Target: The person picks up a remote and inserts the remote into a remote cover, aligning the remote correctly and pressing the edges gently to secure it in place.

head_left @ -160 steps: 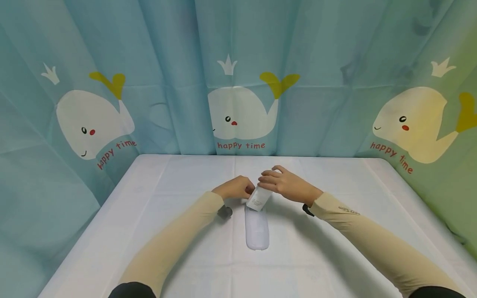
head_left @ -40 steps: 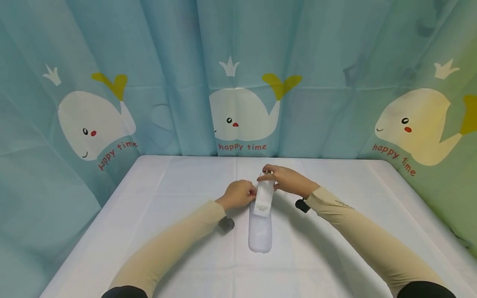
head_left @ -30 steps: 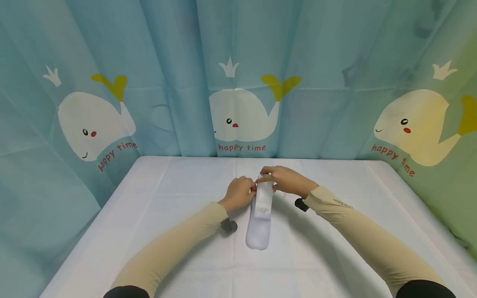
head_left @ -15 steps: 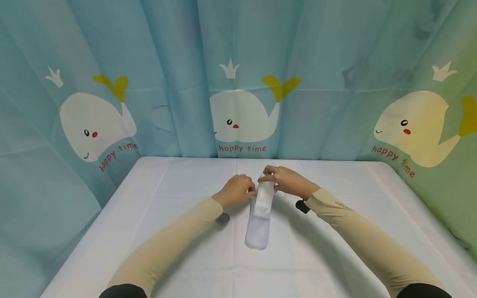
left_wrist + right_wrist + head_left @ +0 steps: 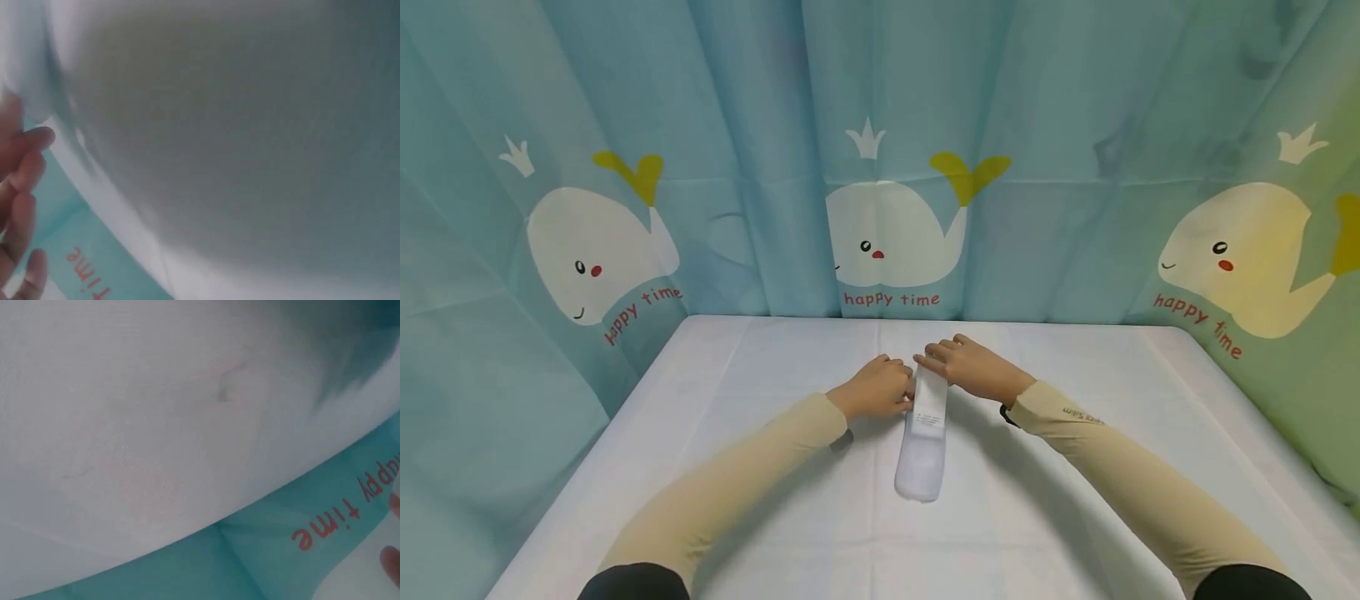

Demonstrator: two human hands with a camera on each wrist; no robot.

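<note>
In the head view a narrow white box [image 5: 930, 398] with small print near its front end overlaps a pale lilac, round-ended case [image 5: 919, 467]. My right hand [image 5: 973, 367] holds the box's far end from above, fingers laid across it. At the left side my left hand [image 5: 880, 387] pinches at the edge of the case, its fingertips close to the box. The left wrist view has fingers [image 5: 25, 215] at its left border, below a pale rounded shape. Only fingertips [image 5: 392, 565] of the right hand show in the right wrist view. The far end of the case is hidden.
A white cloth covers the table [image 5: 1037, 517], its far edge meeting a blue-green curtain [image 5: 760, 150] printed with whales. Curtain also hangs along the left and right sides. Dark cameras sit under both sleeve cuffs.
Since the first frame the box has straightened from a slant to lie along the case. In the last half second the right hand's fingers have spread further over its far end.
</note>
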